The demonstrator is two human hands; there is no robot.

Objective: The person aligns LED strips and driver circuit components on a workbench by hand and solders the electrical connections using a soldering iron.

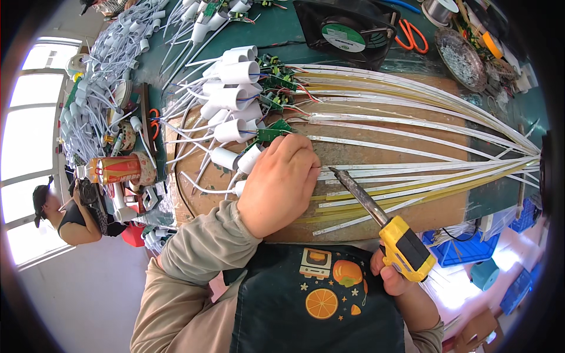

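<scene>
My left hand (281, 185) is closed in a pinch over the near end of the row of circuit boards; what its fingers hold is hidden. Just beyond its knuckles a green circuit board (274, 130) shows, and white plastic lamp housings (231, 130) with pale cables lie to its left. In my right hand (391, 277) is a yellow-handled soldering iron (406, 250), its dark tip close to my left fingertips, at the end of a white LED strip (376, 167). Whether tip and strip touch, I cannot tell. Several strips beyond join boards by thin wires.
A brown board (376, 109) covers part of the green tabletop. Beyond stand a black fan (347, 34), orange-handled scissors (412, 36), a solder spool (439, 10) and a metal dish (461, 59). Cabled housings (97, 112) pile up at left, near another person (70, 215).
</scene>
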